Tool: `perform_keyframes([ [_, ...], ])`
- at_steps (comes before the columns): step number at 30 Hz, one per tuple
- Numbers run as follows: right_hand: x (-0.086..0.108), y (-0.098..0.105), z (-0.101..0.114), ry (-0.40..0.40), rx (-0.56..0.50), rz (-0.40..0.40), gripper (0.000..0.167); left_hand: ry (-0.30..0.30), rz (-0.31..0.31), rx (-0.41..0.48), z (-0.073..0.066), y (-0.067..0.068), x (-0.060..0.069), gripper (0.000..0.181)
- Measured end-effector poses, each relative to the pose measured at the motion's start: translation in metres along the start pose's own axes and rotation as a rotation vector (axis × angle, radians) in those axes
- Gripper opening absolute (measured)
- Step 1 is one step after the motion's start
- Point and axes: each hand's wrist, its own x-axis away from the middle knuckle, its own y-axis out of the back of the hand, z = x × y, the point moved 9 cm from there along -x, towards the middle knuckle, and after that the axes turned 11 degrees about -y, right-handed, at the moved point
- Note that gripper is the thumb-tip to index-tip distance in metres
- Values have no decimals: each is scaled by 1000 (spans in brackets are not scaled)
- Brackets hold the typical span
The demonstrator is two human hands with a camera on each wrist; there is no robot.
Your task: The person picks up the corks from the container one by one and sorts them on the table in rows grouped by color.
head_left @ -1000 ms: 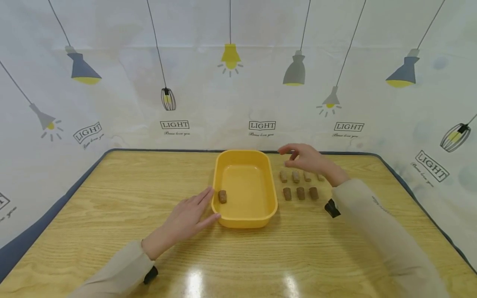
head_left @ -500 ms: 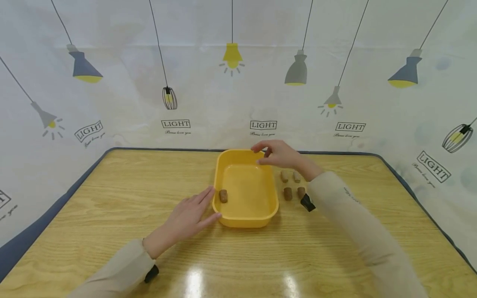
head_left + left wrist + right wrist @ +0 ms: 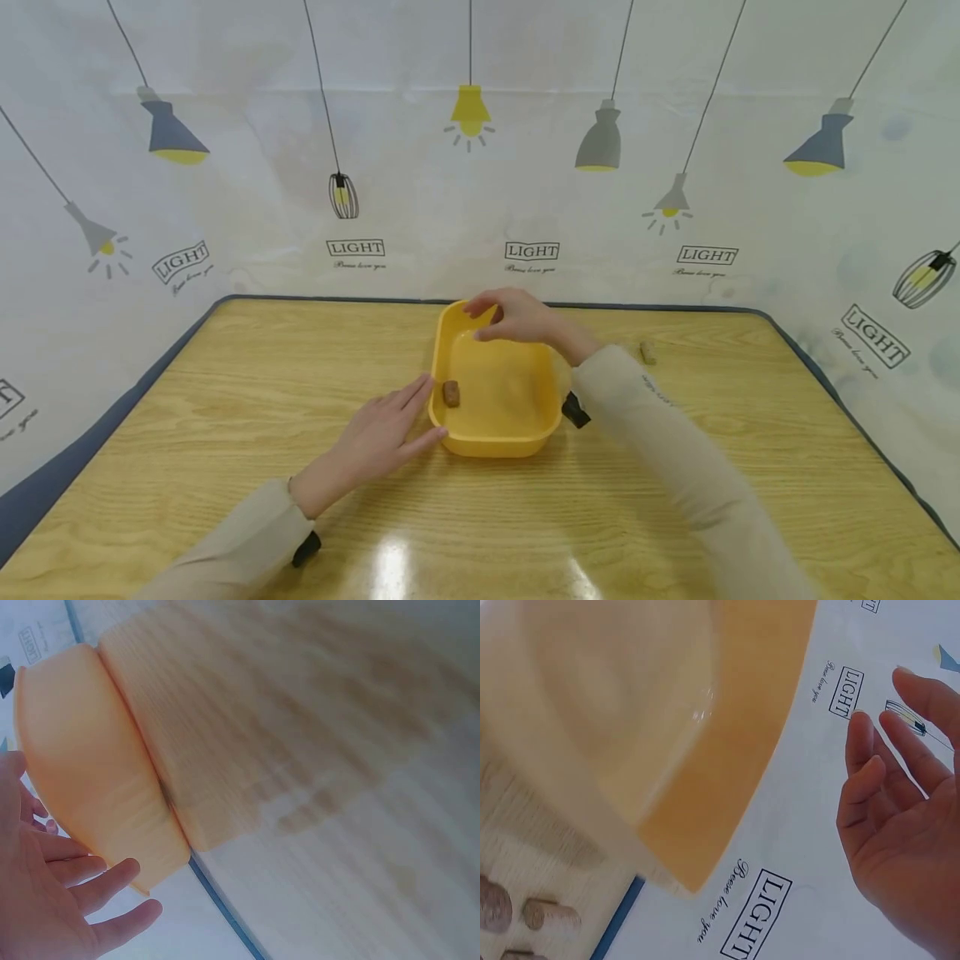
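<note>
A yellow rectangular bin (image 3: 498, 447) stands mid-table, with one short brown cork-like plug (image 3: 451, 393) lying inside by its left wall. My left hand (image 3: 378, 435) touches the bin's left rim, fingers extended and thumb at the near corner. In the left wrist view, that hand (image 3: 60, 892) spreads beside the bin's outer wall. Over the bin's far right part hovers my right hand (image 3: 517, 315), thumb and fingers apart. The right wrist view finds this hand (image 3: 900, 802) loosely curved, holding nothing visible.
Right of the bin, a pale plug (image 3: 648, 352) shows beyond my right sleeve (image 3: 675, 450), which hides the others. Several plugs, one a small pale brown plug (image 3: 551, 914), appear in the right wrist view. A printed sheet (image 3: 420, 192) backs the wooden table (image 3: 300, 350).
My right hand has moved left, from above the rows of plugs to over the bin, its sleeve now covering most of them. The left hand and the plug inside the bin stay put.
</note>
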Motion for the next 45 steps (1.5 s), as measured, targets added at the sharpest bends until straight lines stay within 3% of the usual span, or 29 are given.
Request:
perform_keyframes([
  [6, -10, -18, -1, -45, -22, 97, 41, 8, 10, 1, 1, 0, 0, 72],
  [15, -18, -47, -14, -198, -101, 275, 41, -4, 6, -10, 0, 1, -1, 71],
  [29, -24, -87, -29, -323, -33, 455, 38, 9, 6, -25, 1, -2, 0, 72],
  [36, -22, -98, -35, -347, -21, 512, 39, 9, 2, -27, 0, 0, 0, 71],
  [45, -22, -108, -35, -307, 62, 526, 36, 16, 7, -27, 1, -1, -1, 73],
])
